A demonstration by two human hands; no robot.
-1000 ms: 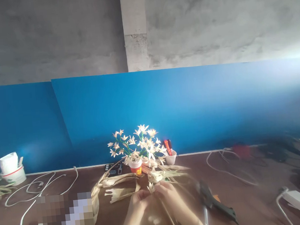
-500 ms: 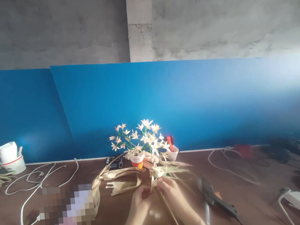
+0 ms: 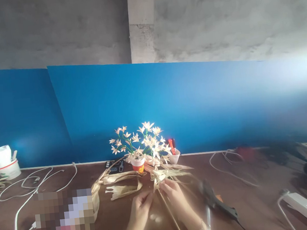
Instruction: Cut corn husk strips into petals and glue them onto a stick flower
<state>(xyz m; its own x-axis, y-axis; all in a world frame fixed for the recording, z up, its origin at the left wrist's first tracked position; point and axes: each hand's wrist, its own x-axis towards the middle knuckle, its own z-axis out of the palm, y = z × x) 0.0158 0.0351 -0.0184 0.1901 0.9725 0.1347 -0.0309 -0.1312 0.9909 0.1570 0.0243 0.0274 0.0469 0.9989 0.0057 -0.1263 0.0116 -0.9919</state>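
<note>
The right hand [image 3: 174, 192], fingers nearly closed, pinches a pale flower [image 3: 156, 184] by its side, apparently sparing the petals; the left hand's [image 3: 140, 206] fingers bunch nearby, any grip indiscernible.

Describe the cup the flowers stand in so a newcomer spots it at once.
From the blue panel, drop to the back of the table, where pale flowers branch up on green stems. The cup sits beneath them. It is white above, red and yellow below, while the white cup to its right lacks those colours.
</note>
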